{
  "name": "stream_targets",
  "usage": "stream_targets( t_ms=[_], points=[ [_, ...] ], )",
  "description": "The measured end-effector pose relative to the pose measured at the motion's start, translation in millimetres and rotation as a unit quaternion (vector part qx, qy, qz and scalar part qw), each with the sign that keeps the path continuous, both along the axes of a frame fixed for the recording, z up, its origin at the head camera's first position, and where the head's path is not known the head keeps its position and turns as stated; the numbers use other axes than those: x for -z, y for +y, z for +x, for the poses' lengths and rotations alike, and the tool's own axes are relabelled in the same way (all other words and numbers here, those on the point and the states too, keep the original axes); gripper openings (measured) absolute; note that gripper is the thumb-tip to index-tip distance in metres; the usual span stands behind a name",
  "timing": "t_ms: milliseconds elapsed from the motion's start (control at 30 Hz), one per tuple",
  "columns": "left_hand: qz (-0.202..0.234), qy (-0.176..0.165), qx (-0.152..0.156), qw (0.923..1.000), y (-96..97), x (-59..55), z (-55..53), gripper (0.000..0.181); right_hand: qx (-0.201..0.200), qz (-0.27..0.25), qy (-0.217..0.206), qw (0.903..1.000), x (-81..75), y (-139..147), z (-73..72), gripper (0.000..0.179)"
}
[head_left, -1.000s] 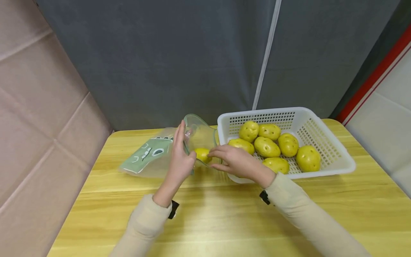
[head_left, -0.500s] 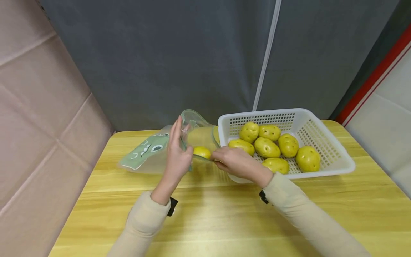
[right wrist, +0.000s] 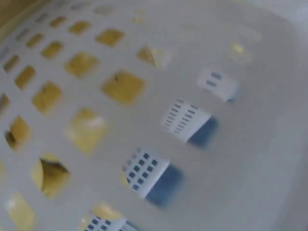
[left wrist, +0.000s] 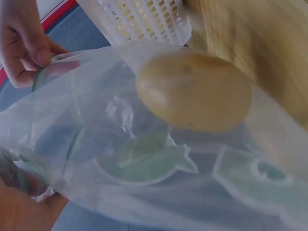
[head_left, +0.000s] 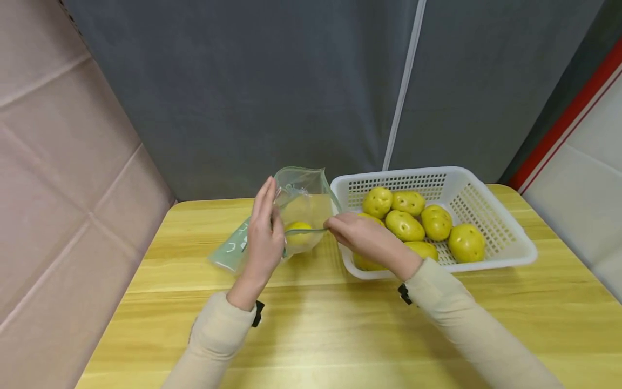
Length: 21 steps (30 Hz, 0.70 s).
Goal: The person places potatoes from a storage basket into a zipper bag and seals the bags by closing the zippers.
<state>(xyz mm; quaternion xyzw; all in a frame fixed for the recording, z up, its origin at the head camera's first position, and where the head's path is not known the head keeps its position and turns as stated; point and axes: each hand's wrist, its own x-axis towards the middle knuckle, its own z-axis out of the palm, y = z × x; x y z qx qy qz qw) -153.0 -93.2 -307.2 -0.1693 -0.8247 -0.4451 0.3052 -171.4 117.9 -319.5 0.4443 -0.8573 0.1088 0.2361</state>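
Observation:
A clear bag with a green-edged mouth and a green cartoon print hangs between both hands. One yellow potato lies inside it, seen through the plastic in the left wrist view. My left hand holds the left side of the mouth, thumb against the rim and fingers fairly straight upward. On the other side, my right hand pinches the green rim at the front right, next to the basket. The mouth gapes between them. The right wrist view shows no hand.
A white perforated basket stands to the right, holding several yellow potatoes. Its slotted wall fills the right wrist view. Behind the wooden table hangs a dark grey curtain.
My right hand has left the potato at the mouth and now pinches the rim. The bag mouth is raised and spread wider; the printed end has drawn in toward my left hand.

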Motion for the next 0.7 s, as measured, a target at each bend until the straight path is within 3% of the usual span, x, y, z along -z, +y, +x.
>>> stream_targets(
  t_ms=[200, 433, 567, 700],
  points=[
    [-0.015, 0.029, -0.019, 0.9993, -0.4, 1.5, -0.2, 0.05, -0.005, -0.05, 0.031, 0.9982, -7.5, 5.5, -5.2, 0.016],
    [-0.049, 0.057, -0.013, 0.9971, -1.2, 5.1, -2.8, 0.04, -0.01, -0.079, 0.053, 0.9954, -11.3, 14.5, -10.1, 0.019],
    [-0.09, 0.067, -0.012, 0.9936, -4.3, 6.7, -4.5, 0.033, -0.007, -0.097, 0.064, 0.9932, -14.5, 17.7, -11.6, 0.017],
    [-0.155, 0.075, -0.029, 0.9847, -9.7, 7.1, -5.9, 0.028, -0.003, -0.102, 0.065, 0.9927, -15.1, 21.4, -11.9, 0.017]
  ],
)
